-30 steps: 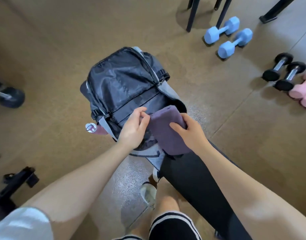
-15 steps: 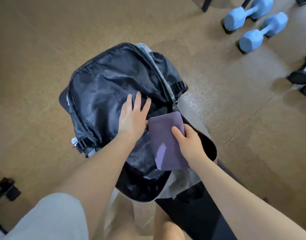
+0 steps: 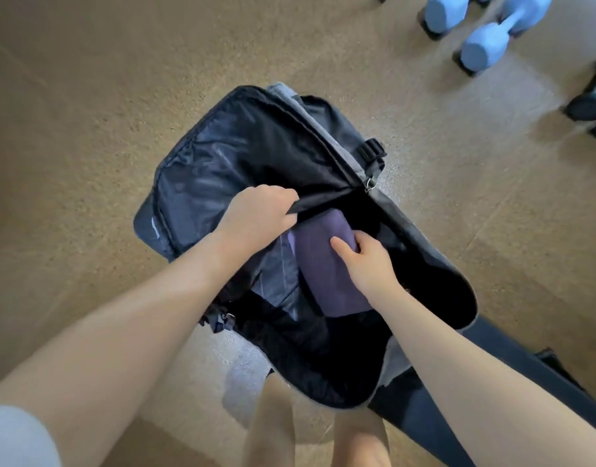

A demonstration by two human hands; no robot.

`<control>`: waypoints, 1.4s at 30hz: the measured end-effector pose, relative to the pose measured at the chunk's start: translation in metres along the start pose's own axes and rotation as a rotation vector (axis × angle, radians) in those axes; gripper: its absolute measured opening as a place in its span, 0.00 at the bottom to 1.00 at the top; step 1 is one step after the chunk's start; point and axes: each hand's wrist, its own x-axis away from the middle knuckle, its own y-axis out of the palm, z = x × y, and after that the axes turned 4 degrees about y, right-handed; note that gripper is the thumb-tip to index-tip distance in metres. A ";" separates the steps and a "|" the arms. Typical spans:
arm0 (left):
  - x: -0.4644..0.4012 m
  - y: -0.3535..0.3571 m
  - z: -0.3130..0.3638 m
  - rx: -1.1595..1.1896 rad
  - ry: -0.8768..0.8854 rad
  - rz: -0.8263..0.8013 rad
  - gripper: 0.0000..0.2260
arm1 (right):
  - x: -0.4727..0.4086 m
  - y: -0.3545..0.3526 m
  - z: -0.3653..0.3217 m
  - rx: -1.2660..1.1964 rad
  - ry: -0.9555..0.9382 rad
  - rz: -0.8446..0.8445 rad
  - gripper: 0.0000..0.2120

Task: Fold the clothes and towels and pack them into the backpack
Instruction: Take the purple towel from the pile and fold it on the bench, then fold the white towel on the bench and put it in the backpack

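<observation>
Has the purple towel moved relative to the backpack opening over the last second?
Yes. The purple towel has gone from resting above the backpack rim to down inside the main compartment, pushed by the right hand.

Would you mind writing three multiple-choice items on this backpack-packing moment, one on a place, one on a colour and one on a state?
1. Where is the folded towel?
A. On the floor beside the backpack
B. Inside the open backpack
C. On the dumbbells

2. What colour are the dumbbells at the top right?
A. Light blue
B. Green
C. Orange

3. What is the left hand doing?
A. Lying flat on the floor
B. Holding a dumbbell
C. Gripping the backpack's flap edge, holding it open

Answers: 1 B, the towel sits within the dark opening, with the right hand on it. 2 A, their ends show pale blue. 3 C, its fingers curl round the black edge.
</observation>
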 end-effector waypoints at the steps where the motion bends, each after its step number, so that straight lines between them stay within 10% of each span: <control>1: 0.002 -0.008 0.000 0.014 0.002 0.036 0.10 | -0.007 0.005 -0.009 0.003 -0.021 0.006 0.13; 9: 0.011 -0.008 0.001 0.181 -0.033 0.089 0.11 | 0.014 0.022 -0.004 0.254 -0.012 0.347 0.31; 14: 0.011 -0.006 0.007 0.260 -0.085 0.155 0.10 | 0.037 0.044 0.021 -0.628 0.443 0.127 0.25; 26: 0.011 -0.002 0.004 0.328 -0.110 0.271 0.08 | -0.004 0.035 -0.027 -0.806 0.014 -0.130 0.30; 32: 0.013 0.004 0.020 0.217 -0.094 -0.260 0.19 | 0.042 -0.012 0.005 -0.470 0.118 -0.002 0.20; 42: 0.065 -0.081 0.170 0.361 0.197 -0.371 0.13 | 0.211 -0.123 0.059 -0.410 0.153 0.171 0.07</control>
